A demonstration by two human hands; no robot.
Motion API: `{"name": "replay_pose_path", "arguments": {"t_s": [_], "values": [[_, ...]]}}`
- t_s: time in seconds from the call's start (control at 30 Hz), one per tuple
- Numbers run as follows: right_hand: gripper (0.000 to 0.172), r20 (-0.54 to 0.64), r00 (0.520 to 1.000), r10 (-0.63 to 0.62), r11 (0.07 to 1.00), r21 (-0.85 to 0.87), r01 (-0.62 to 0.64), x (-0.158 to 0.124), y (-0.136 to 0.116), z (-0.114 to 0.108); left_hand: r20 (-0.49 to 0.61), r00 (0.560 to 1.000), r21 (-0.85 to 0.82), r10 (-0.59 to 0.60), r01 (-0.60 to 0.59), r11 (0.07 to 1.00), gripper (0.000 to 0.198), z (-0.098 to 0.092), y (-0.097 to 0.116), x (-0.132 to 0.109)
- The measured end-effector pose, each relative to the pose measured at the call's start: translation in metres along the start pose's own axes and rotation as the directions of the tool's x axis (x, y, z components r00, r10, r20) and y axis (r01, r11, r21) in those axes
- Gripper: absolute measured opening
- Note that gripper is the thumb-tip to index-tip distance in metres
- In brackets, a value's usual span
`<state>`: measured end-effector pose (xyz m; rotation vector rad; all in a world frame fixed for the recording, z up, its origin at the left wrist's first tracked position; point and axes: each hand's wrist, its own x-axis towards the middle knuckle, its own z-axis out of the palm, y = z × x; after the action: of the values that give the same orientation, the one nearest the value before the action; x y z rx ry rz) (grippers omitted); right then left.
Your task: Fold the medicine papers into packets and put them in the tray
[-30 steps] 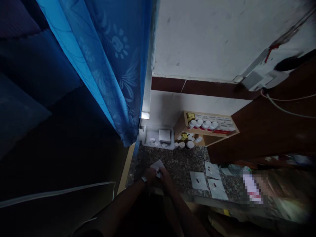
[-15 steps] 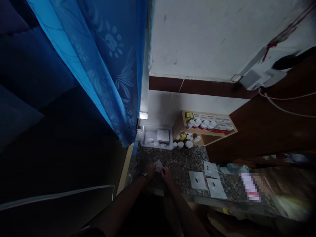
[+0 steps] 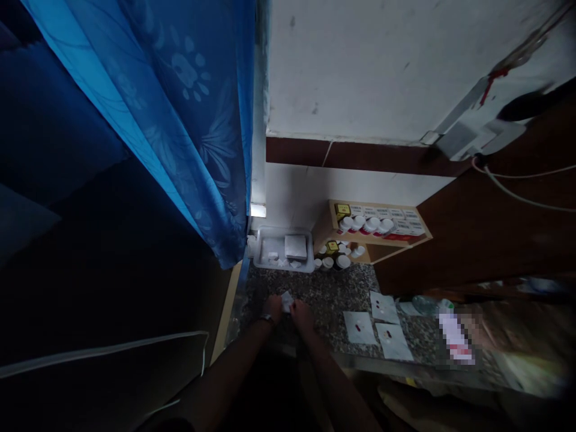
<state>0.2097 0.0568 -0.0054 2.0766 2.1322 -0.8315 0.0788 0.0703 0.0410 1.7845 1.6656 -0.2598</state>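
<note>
pinched from both sides: your left hand (image 3: pixel 274 306) and right hand (image 3: pixel 302 315) are closed on a small white paper (image 3: pixel 287 300), one at each side of it, over the near part of the speckled counter (image 3: pixel 324 291). exact finger placement too dark to tell. watch (image 3: pixel 267 318) on your left wrist. off to your right, three white sheets (image 3: pixel 398 350) lie flat, close together, dark red capsules (image 3: pixel 359 327) on them. beyond your hands: translucent tray (image 3: pixel 306 268) with a white stack (image 3: pixel 296 247) and small white pieces (image 3: pixel 282 262) in it. just right of the tray, white-capped bottles (image 3: pixel 343 262), then a wooden shelf (image 3: pixel 324 226) carrying more bottles and white boxes (image 3: pixel 407 225). blue curtain (image 3: pixel 211 132) hangs left, wall (image 3: pixel 346 72) behind.
</note>
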Motion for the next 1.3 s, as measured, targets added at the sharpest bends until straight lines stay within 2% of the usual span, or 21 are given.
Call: {"name": "replay_pose_path", "arguments": {"t_s": [0.13,0.2,0.23,0.3,0.33,0.4,0.47,0.53,0.6,0.67,0.77,0.9,1.07,1.2,1.3], "values": [[0.024,0.055,0.996,0.067,0.998,-0.013,-0.067,0.005,-0.004,-0.004,-0.102,0.994,0.014,-0.049,0.050,0.999,0.030,0.017,-0.003,-0.002],[0.026,0.082,0.993,0.081,0.997,-0.018,-0.080,0.007,-0.005,-0.007,-0.181,0.983,0.057,0.018,-0.008,0.998,0.036,0.033,-0.007,-0.004],[0.027,0.087,0.992,0.087,0.996,-0.021,-0.086,0.008,-0.006,-0.008,-0.211,0.972,0.093,0.099,-0.080,0.992,0.039,0.042,-0.010,-0.004],[0.027,0.087,0.991,0.097,0.995,-0.027,-0.095,0.008,-0.008,-0.010,-0.179,0.946,0.137,0.271,-0.249,0.959,0.043,0.060,-0.015,-0.005],[0.027,0.085,0.991,0.105,0.994,-0.033,-0.102,0.008,-0.009,-0.011,-0.164,0.936,0.145,0.311,-0.289,0.946,0.045,0.068,-0.017,-0.004],[0.026,0.066,0.991,0.119,0.992,-0.053,-0.115,0.006,-0.010,-0.013,-0.124,0.944,0.165,0.307,-0.285,0.944,0.050,0.081,-0.020,-0.003],[0.024,-0.005,0.995,0.098,0.991,-0.089,-0.098,0.003,-0.011,-0.013,-0.105,0.955,0.180,0.276,-0.255,0.950,0.052,0.086,-0.020,-0.003],[0.024,-0.103,0.995,0.005,0.990,-0.139,-0.020,0.000,-0.009,-0.010,-0.085,0.964,0.198,0.253,-0.233,0.952,0.053,0.085,-0.017,-0.005],[0.029,-0.140,0.979,-0.150,0.976,-0.177,0.125,-0.004,-0.002,-0.004,-0.069,0.968,0.217,0.240,-0.220,0.951,0.053,0.078,-0.014,-0.008],[0.037,-0.105,0.947,-0.305,0.942,-0.180,0.283,-0.009,0.008,0.005,-0.060,0.969,0.226,0.238,-0.219,0.949,0.053,0.069,-0.011,-0.013],[0.048,-0.073,0.898,-0.434,0.887,-0.210,0.411,-0.019,0.028,0.022,-0.022,0.961,0.229,0.277,-0.265,0.937,0.053,0.054,-0.011,-0.021],[0.053,-0.052,0.876,-0.479,0.853,-0.266,0.450,-0.029,0.050,0.031,0.046,0.940,0.236,0.337,-0.338,0.911,0.054,0.039,-0.016,-0.027],[0.052,0.000,0.833,-0.553,0.812,-0.222,0.539,-0.033,0.056,0.020,0.077,0.917,0.259,0.391,-0.397,0.881,0.050,0.033,-0.021,-0.025],[0.046,0.027,0.781,-0.624,0.771,-0.137,0.621,-0.030,0.048,0.011,0.115,0.856,0.294,0.504,-0.514,0.806,0.046,0.027,-0.029,-0.018],[0.047,0.021,0.795,-0.607,0.787,-0.127,0.604,-0.025,0.042,0.011,0.167,0.802,0.304,0.573,-0.595,0.744,0.038,0.020,-0.038,-0.012]]}}
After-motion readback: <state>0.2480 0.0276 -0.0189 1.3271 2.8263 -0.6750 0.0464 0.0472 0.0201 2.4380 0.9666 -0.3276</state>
